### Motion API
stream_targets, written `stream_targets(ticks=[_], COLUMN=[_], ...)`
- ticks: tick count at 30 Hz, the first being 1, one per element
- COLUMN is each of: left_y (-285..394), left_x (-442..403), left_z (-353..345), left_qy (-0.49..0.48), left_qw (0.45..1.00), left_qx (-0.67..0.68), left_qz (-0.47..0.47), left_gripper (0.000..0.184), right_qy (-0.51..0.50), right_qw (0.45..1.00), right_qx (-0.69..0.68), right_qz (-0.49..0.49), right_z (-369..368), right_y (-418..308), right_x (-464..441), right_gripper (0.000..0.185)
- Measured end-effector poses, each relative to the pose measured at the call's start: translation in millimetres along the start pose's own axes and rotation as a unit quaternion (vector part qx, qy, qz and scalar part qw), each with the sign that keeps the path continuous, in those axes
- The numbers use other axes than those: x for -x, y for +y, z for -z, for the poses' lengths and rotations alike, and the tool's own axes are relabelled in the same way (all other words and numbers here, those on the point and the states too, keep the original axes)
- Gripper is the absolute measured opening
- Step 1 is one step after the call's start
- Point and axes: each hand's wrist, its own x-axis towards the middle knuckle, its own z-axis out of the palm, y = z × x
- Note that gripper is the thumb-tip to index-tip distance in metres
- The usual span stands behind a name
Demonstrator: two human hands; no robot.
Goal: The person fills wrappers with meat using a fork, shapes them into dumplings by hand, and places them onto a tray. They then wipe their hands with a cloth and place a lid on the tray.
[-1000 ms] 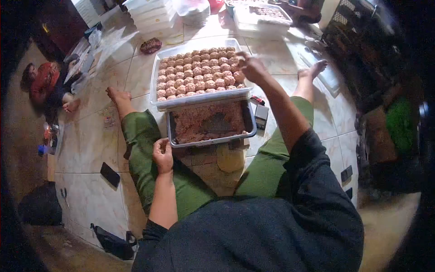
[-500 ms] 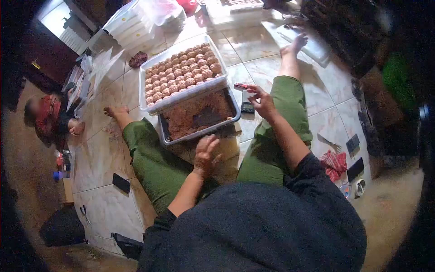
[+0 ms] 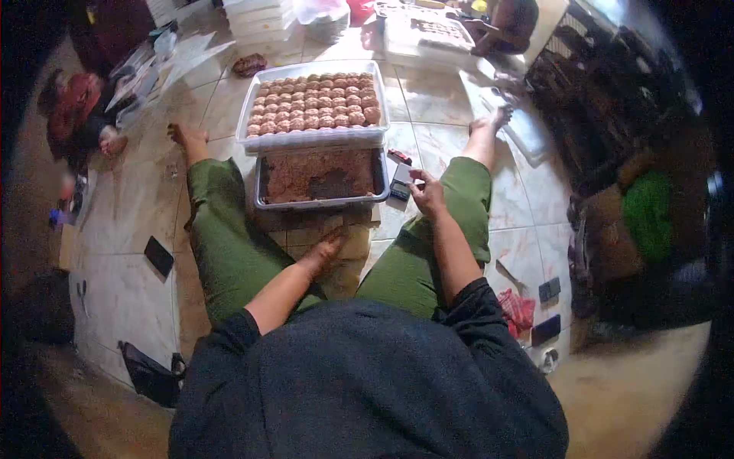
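While our right hand (image 3: 430,196) is beside the small grey-and-black device (image 3: 400,183), right of the tray of mixture (image 3: 321,203), and our blurred left hand (image 3: 327,249) is nearer, we cannot tell whether either holds something, but we should touch the device only lightly.

Balls of mixture (image 3: 313,103): pinkish brown, mottled paler. Their container (image 3: 313,138): translucent, milky white. Loose mixture (image 3: 287,174): reddish brown, uneven in tone. Tray (image 3: 321,203): grey-blue rim, dark interior. Small device (image 3: 401,174): pale grey upper part, black lower part. Small item (image 3: 399,157) beside it: red and black. Trousers (image 3: 233,249): plain olive green. Top (image 3: 367,375): plain black. Floor tiles (image 3: 126,294): off-white, tan-pink marbling. Crumpled cloth (image 3: 518,310): red and white, check pattern. Bag (image 3: 149,375): black. Fabric at far right (image 3: 648,210): bright green. Seated person's top at left (image 3: 76,105): red.
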Motion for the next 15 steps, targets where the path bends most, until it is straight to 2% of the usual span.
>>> stream_targets(ticks=[1,3,5,7,8,10,11,13,15], left_y=[0,-2,-59,-63,-34,-1,7,11,12], left_x=[4,8,4,5,12,19,21,21,22], left_z=[1,3,-41,-40,-5,35,44,50,52], left_qy=[0.012,0.046,0.074,0.075,0.06,0.051,0.057,0.07,0.081], left_qw=[0.999,0.999,0.992,0.979,0.969,0.972,0.986,0.993,0.992], left_qx=[-0.048,-0.002,0.097,0.184,0.223,0.193,0.124,0.048,0.035], left_qz=[-0.022,-0.018,-0.016,0.037,0.09,0.12,0.099,0.082,0.09], left_gripper=[0.042,0.046,0.046,0.044,0.043,0.041,0.041,0.039,0.037], right_qy=[-0.007,0.002,0.005,0.005,-0.008,-0.031,-0.033,-0.034,-0.04], right_qw=[1.0,1.0,1.0,1.0,1.0,0.999,0.997,0.998,0.998], right_qx=[-0.006,0.002,0.017,0.023,0.025,0.03,0.071,0.047,0.035], right_qz=[-0.005,0.013,0.017,0.005,0.002,-0.004,0.003,-0.01,-0.025], right_z=[0,-7,-13,-15,-16,-13,-11,-16,-16], right_y=[-2,4,15,11,7,-1,-8,-1,2], right_x=[1,-4,-12,-13,-12,-7,-5,-6,-5], right_gripper=[0.032,0.032,0.032,0.031,0.03,0.03,0.029,0.029,0.029])
